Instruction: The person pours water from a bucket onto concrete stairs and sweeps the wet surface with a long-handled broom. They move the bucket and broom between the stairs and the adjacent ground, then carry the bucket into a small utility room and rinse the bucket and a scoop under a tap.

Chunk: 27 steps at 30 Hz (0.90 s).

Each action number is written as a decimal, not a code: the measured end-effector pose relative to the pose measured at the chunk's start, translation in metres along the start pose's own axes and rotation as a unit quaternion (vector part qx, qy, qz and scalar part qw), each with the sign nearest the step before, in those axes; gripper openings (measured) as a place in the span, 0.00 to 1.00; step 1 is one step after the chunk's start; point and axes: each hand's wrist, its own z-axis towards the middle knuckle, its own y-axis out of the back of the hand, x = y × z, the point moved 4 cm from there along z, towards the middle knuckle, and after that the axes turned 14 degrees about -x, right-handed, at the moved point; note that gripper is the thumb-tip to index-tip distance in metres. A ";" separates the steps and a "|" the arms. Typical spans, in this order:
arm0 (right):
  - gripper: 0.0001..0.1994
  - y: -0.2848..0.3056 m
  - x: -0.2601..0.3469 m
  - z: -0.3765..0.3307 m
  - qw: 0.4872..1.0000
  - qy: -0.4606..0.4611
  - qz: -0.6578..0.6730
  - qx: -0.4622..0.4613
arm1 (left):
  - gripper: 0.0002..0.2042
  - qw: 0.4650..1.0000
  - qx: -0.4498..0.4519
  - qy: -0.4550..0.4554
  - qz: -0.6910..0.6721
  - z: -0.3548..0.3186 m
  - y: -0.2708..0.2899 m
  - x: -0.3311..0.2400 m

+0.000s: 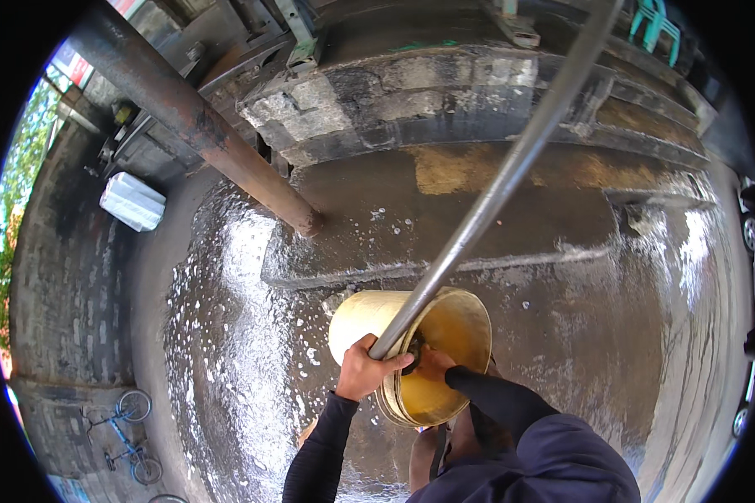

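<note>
A yellow bucket [367, 316] is tilted on its side in front of me, its mouth turned to the right. My left hand [362, 370] is closed around the lower end of a long grey metal pole [495, 197], close against the bucket's rim. The pole slants up to the far right across the bucket. My right hand [434, 363] reaches into the bucket's mouth, fingers curled against the inner wall. Beside those fingers is a dark wad [412, 355], its kind not clear; the fingertips are partly hidden.
Wet concrete floor [243, 360] with foam surrounds me. A low concrete step [445, 226] lies ahead, with a block wall [377, 96] behind it. A rusty post [218, 134] rises from the step. A white bundle [132, 202] and a blue bicycle [130, 440] stand left.
</note>
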 end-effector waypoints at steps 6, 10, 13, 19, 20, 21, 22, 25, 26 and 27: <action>0.25 -0.045 0.096 -0.094 0.946 0.287 0.097 -0.117 | 0.24 0.993 -0.002 0.050 -0.104 -0.097 0.042 0.030; 0.22 -0.096 0.131 -0.125 0.943 0.168 0.271 0.099 | 0.23 0.984 0.017 0.089 -0.152 -0.134 0.060 0.031; 0.23 -0.123 0.124 -0.132 0.919 0.318 -0.215 0.086 | 0.21 0.990 -0.002 0.107 -0.097 -0.156 0.077 0.040; 0.35 -0.127 0.070 -0.132 0.970 0.210 -0.109 0.060 | 0.20 0.985 -0.015 0.166 -0.038 -0.194 0.105 0.062; 0.36 -0.133 0.071 -0.134 0.968 0.225 -0.103 0.049 | 0.20 0.986 -0.008 0.161 -0.047 -0.198 0.106 0.061; 0.37 -0.140 0.075 -0.136 0.964 0.242 -0.099 0.039 | 0.20 0.986 -0.008 0.164 -0.039 -0.203 0.108 0.059; 0.37 -0.148 0.083 -0.136 0.963 0.258 -0.080 0.021 | 0.20 0.986 -0.008 0.165 -0.020 -0.207 0.110 0.057; 0.34 -0.180 0.112 -0.127 0.963 0.265 -0.040 0.014 | 0.19 0.982 -0.022 0.188 -0.008 -0.219 0.125 0.045; 0.33 -0.188 0.115 -0.121 0.974 0.226 -0.024 0.017 | 0.19 0.978 -0.028 0.204 -0.019 -0.222 0.131 0.042; 0.31 -0.198 0.119 -0.116 0.978 0.203 0.009 0.045 | 0.18 0.976 -0.027 0.217 0.011 -0.224 0.138 0.040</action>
